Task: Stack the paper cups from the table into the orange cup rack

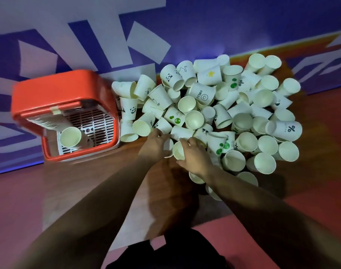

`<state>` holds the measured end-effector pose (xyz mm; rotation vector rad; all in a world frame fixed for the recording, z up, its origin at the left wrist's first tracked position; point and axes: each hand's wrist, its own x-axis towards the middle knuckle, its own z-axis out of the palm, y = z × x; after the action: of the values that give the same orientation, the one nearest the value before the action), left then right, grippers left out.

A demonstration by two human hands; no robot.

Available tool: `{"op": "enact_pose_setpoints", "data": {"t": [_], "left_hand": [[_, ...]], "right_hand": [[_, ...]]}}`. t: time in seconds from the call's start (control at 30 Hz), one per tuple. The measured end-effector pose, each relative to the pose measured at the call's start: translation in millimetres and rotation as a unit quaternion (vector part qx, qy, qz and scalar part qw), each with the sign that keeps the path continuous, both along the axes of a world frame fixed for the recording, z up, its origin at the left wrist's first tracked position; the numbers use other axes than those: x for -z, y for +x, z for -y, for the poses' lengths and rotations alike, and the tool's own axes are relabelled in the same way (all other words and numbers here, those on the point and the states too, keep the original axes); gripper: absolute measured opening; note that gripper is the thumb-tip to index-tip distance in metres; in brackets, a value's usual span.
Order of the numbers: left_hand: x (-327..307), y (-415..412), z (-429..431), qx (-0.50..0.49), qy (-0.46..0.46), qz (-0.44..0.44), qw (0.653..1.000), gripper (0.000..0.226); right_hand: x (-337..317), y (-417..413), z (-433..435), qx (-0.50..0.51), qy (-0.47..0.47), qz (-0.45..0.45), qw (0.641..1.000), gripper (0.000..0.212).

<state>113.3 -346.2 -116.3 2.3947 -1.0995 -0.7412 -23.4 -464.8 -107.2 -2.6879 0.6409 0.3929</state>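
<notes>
Task status: early stage, most of the work outstanding. The orange cup rack (pixel 65 88) stands at the left end of the bench (pixel 127 171), and holds one nested stack (pixel 70 137) lying on its white grid with the mouth toward the camera. No other stack is visible in it. A large loose pile of paper cups (pixel 233 105) covers the bench to the right of the rack, tumbled at all angles and not yet nested. Both hands work at the near edge of that pile. The right hand (pixel 194 155) has its fingers curled round an open-mouthed cup (pixel 178 150). The left hand (pixel 156 145), just beside it, has its fingers curled on a second cup (pixel 168 145), largely hidden by the hand. Judgement: the two cups are being nested before transfer to the rack.
</notes>
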Motion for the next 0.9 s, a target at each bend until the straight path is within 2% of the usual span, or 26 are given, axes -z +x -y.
{"op": "enact_pose_setpoints", "data": {"t": [0.27, 0.4, 0.53, 0.6, 0.67, 0.8, 0.87, 0.9], "left_hand": [[-21, 15, -32, -0.090, 0.000, -0.044, 0.995, 0.063], [-42, 32, -64, -0.154, -0.046, -0.065, 0.985, 0.060], [-56, 45, -115, -0.210, -0.093, -0.104, 0.968, 0.043], [-61, 51, -147, -0.252, -0.115, -0.144, 0.950, 0.051], [-63, 56, -181, -0.305, -0.166, -0.192, 0.918, 0.063], [-64, 63, -240, -0.376, -0.241, -0.304, 0.842, 0.063], [-62, 68, -265, -0.391, -0.246, -0.314, 0.830, 0.076], [-63, 72, -280, -0.390, -0.242, -0.304, 0.835, 0.081]], "right_hand": [[-18, 1, 1, 0.018, 0.032, 0.055, 0.998, 0.080], [-45, 10, -7, 0.029, 0.069, 0.079, 0.994, 0.082], [-72, 28, -25, 0.048, 0.109, 0.112, 0.987, 0.082], [-81, 41, -40, 0.050, 0.126, 0.130, 0.982, 0.080], [-89, 58, -59, 0.047, 0.136, 0.153, 0.978, 0.079], [-98, 96, -101, 0.032, 0.153, 0.160, 0.975, 0.080], [-102, 117, -121, 0.026, 0.166, 0.161, 0.973, 0.081], [-103, 129, -134, 0.021, 0.168, 0.166, 0.972, 0.081]]}}
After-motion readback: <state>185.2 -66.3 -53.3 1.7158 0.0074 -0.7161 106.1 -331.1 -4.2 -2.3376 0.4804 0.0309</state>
